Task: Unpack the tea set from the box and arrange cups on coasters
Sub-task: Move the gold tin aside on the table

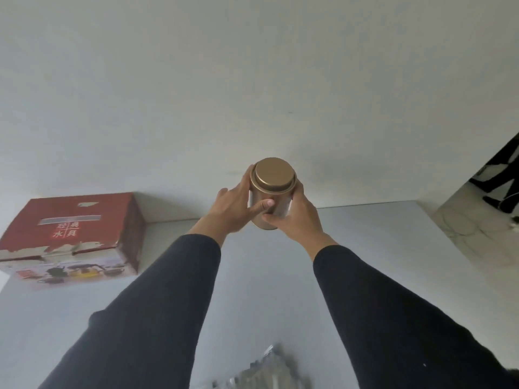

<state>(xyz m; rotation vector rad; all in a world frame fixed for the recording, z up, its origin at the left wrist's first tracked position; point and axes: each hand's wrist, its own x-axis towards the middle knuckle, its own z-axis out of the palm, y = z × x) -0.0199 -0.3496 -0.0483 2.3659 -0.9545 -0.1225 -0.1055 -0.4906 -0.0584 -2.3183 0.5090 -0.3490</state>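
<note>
A round golden tin with a flat lid stands upright near the far edge of the grey table, close to the wall. My left hand grips its left side, thumb across the front. My right hand wraps round its right side and lower front. The red cardboard tea-set box lies closed at the far left of the table, pictures of a teapot and cups on its front face. No cups or coasters are in sight.
A crinkled clear plastic wrapping lies at the near edge of the table. The white wall rises right behind the table. At the far right, a pale floor with dark objects on it.
</note>
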